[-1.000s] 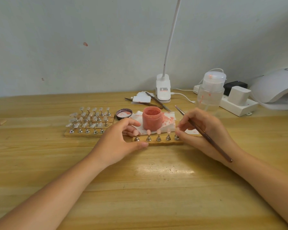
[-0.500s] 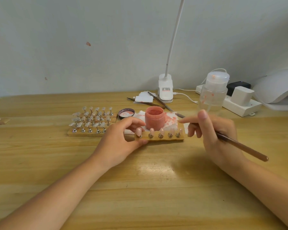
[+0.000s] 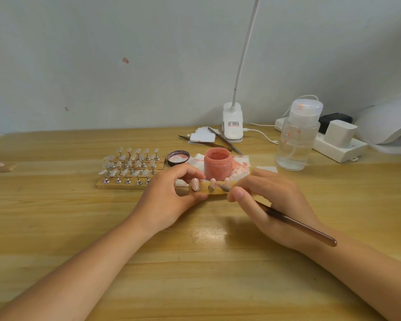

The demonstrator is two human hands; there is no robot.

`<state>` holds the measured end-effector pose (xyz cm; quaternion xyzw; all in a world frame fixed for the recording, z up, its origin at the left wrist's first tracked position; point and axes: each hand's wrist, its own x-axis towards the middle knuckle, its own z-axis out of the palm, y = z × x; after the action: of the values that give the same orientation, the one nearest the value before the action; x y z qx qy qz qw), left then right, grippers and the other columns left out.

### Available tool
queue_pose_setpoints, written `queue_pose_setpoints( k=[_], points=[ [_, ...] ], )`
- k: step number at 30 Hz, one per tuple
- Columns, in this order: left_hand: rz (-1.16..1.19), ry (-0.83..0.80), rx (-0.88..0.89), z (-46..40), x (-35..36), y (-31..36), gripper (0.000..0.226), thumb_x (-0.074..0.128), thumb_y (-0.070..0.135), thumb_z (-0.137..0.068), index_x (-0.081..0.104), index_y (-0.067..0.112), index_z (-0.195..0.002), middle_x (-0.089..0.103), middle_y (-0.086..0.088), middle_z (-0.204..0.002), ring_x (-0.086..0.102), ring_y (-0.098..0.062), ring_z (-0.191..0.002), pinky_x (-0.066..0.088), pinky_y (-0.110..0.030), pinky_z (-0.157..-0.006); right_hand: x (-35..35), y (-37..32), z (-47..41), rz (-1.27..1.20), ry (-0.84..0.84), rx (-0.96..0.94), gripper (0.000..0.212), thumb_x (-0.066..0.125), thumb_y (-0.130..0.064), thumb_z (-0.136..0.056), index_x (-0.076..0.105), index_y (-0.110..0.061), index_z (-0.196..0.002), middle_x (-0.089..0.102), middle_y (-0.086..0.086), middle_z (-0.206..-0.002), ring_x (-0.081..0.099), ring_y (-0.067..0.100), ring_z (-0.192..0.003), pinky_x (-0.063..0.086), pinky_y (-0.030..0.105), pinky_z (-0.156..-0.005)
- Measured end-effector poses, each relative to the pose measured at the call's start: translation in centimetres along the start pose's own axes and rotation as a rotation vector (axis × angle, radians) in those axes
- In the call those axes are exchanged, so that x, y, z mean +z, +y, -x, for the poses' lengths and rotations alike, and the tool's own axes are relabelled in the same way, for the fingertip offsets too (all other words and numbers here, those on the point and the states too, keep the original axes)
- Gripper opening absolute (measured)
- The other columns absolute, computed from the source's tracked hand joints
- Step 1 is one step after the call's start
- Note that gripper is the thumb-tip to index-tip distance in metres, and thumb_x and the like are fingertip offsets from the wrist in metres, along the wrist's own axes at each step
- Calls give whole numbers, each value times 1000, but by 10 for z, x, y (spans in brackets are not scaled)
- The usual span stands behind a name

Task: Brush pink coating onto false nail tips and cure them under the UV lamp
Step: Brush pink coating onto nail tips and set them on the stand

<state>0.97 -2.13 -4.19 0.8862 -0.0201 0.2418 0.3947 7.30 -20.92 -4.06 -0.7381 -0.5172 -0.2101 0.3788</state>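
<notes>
Pale wall behind, wooden table (image 3: 56, 228) in front. On it the left hand (image 3: 169, 200) pinches the end of a small wooden strip (image 3: 206, 193) carrying pink nail tips (image 3: 195, 183). The right hand (image 3: 273, 205) grips a brush (image 3: 294, 224), its bristles touching the second tip. Just behind stands the open pink jar (image 3: 217, 163); the white UV lamp (image 3: 389, 126) sits far right.

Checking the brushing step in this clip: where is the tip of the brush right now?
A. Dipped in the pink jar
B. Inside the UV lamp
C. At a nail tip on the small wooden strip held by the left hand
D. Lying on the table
C: the right hand holds the brush with its tip at a nail tip on the wooden strip steadied by the left hand; the pink jar stands behind, untouched.
</notes>
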Motion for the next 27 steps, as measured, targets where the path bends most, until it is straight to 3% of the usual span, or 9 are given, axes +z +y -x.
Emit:
queue_pose_setpoints(
  k=[3, 7, 13, 16, 18, 21, 24, 27],
  points=[
    [-7, 3, -1, 0, 0, 0, 33, 78, 8, -68, 59, 33, -80, 58, 25, -73, 50, 12, -72, 32, -1, -63, 1, 1, 1, -30, -27, -23, 48, 38, -34, -94, 65, -6, -65, 59, 5, -57, 54, 20, -54, 39, 36, -53],
    [-7, -1, -3, 1, -1, -1, 33, 78, 8, -68, 59, 33, -80, 57, 26, -69, 50, 11, -70, 31, -1, -62, 1, 1, 0, -42, 19, 14, 48, 37, -36, -94, 66, -7, -69, 60, 6, -61, 56, 21, -59, 41, 39, -54],
    [0, -5, -19, 1, -1, 1, 31, 78, 9, -68, 60, 32, -80, 58, 23, -73, 50, 11, -70, 33, -1, -63, -2, 0, -1, -151, 67, -34, 46, 37, -32, -95, 67, -11, -67, 63, -3, -59, 59, 9, -57, 45, 31, -56],
    [4, -2, -23, 1, -1, 2, 31, 77, 10, -69, 60, 33, -80, 59, 18, -80, 51, 12, -73, 33, 0, -63, -8, 0, -3, -170, 221, 19, 28, 42, -30, -93, 62, -19, -77, 62, -3, -61, 61, 9, -58, 48, 31, -54],
    [1, 3, -28, 1, -1, 3, 32, 78, 11, -69, 60, 34, -79, 60, 19, -84, 51, 12, -75, 33, 0, -62, -13, 1, -5, -170, 313, 80, 9, 43, -29, -91, 50, -32, -87, 61, -12, -64, 63, 5, -63, 51, 23, -58],
    [4, 5, -40, 1, -1, 3, 33, 78, 12, -68, 59, 37, -78, 61, 21, -82, 51, 12, -76, 33, 0, -61, -20, 8, -8, -120, 382, 171, 5, 42, -37, -89, 38, -38, -87, 57, -21, -64, 61, -5, -68, 46, 9, -60],
    [11, 13, -49, 2, -1, 2, 34, 78, 12, -68, 58, 38, -79, 64, 16, -77, 53, 13, -78, 34, 1, -63, -28, 17, -11, 59, 316, 178, 15, 42, -44, -89, 45, -30, -83, 57, -15, -60, 61, 6, -58, 47, 16, -55],
    [13, 17, -65, 1, -1, 1, 35, 78, 14, -68, 58, 39, -82, 62, 23, -73, 54, 14, -80, 32, 2, -63, -36, 26, -10, 386, 106, 41, 35, 41, -40, -91, 57, -15, -73, 54, -10, -55, 52, 10, -47, 39, 19, -51]
  ],
)
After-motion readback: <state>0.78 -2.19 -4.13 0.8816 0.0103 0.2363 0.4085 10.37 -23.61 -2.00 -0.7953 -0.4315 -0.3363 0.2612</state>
